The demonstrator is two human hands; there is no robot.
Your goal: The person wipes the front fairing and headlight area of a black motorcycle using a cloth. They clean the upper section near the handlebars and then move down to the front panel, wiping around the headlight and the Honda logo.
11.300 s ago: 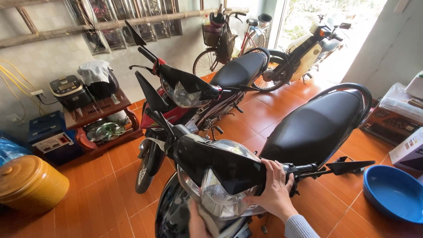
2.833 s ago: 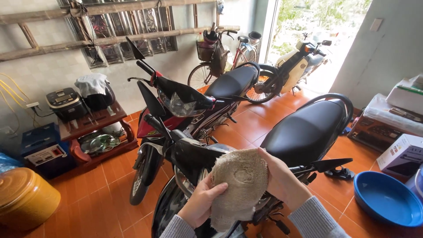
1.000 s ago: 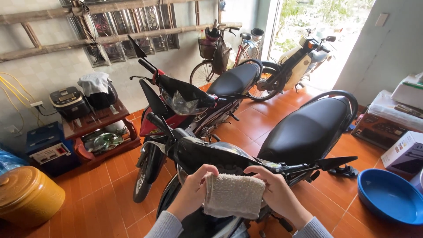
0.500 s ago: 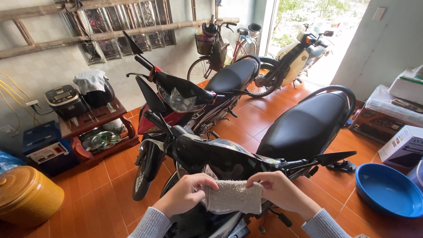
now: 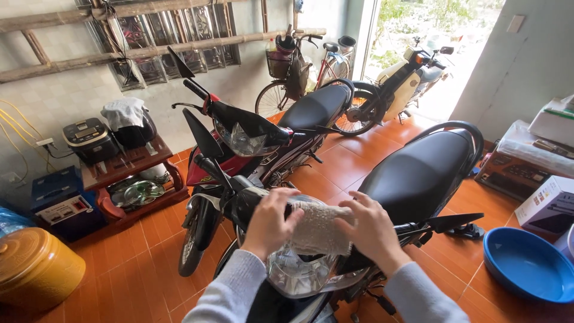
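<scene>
I stand at the front of a black motorbike (image 5: pixel 418 173). Its headlight (image 5: pixel 299 275) sits just below my hands. A beige knitted cloth (image 5: pixel 318 228) is stretched between both hands and rests on the top of the headlight cowl. My left hand (image 5: pixel 270 222) grips the cloth's left edge. My right hand (image 5: pixel 371 230) grips its right edge, fingers curled over it. The bike's black seat runs away to the upper right, and a black mirror (image 5: pixel 460 221) sticks out right of my right hand.
A red and black motorbike (image 5: pixel 251 137) stands just behind on the left. Farther back are a bicycle (image 5: pixel 299 72) and a cream scooter (image 5: pixel 406 78) by the doorway. A blue basin (image 5: pixel 526 263), boxes (image 5: pixel 547 203), a yellow pot (image 5: pixel 36 269) and a low wooden shelf (image 5: pixel 131 179) ring the orange tiled floor.
The cloth was held up loosely in front of the bike, then folded smaller. Now both hands have lowered it onto the cowl above the headlight.
</scene>
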